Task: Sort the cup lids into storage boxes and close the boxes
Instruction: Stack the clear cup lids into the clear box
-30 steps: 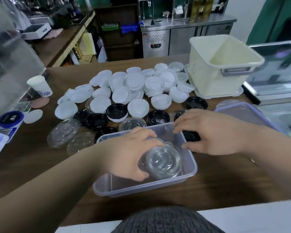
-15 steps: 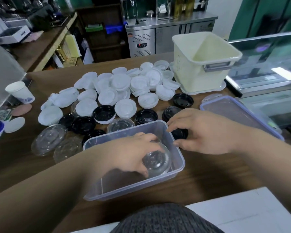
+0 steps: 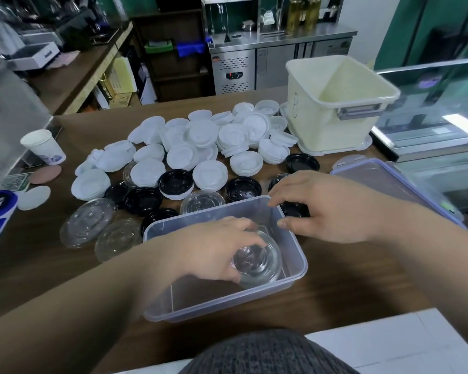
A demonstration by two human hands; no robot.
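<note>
Far left at 9 o'clock: paper cup, not part of the sort, ignore it. At 8 o'clock two flat clear lids lie loose on the table, just beside the clear box. Easy next picks, since they look like the same kind you're loading.

Your left hand is inside the clear box, fingers curled over a stack of clear dome lids, clamped on it from above. The stack sits at the box's right end, close to the near-right wall. Looks like you're seating it in the corner to leave the left half free for more; that half is bare.

Centre, 12 o'clock: the white lids are heaped well behind the box, with black lids in a row between heap and box. Sort has barely begun, judging by that.

Your right hand rests at the box's far-right corner, fingers curled over a black lid just outside the wall. Can't tell whether it's gripping that lid or just bracing the box so it doesn't slide.

At 1 o'clock the cream bin stands open and empty, likely for the white lids. At 3 o'clock the purple-rimmed box lid lies flat within reach of your right hand, ready for closing.
</note>
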